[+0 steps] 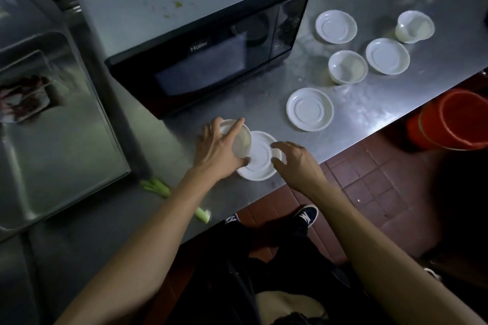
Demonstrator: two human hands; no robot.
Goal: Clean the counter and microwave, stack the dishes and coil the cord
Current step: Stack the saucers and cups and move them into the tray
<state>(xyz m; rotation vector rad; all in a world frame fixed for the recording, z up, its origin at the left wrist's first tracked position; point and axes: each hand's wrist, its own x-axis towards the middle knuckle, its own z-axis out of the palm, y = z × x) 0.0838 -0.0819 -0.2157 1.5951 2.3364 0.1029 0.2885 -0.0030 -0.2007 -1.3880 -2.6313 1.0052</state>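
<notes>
**Stacking the dishes by the microwave**

Nearest me, at the table's front edge, lie two celery scraps (158,187), not yet cleared. Moving right, my left hand (216,152) has its grip clamped on a small white bowl (237,140), tilted over the near saucer (260,157). My right hand (293,159) rests its fingertips on that saucer's right rim, fingers loosely spread, pinching nothing. To do this well, I judge I should steady the saucer, level the bowl and lower it centred so nothing slides off the table (356,111) edge. Behind stands the microwave (200,34), its top spotted with food. Further right, more saucers and bowls (348,66) sit scattered, well apart. No cord shows.
</notes>
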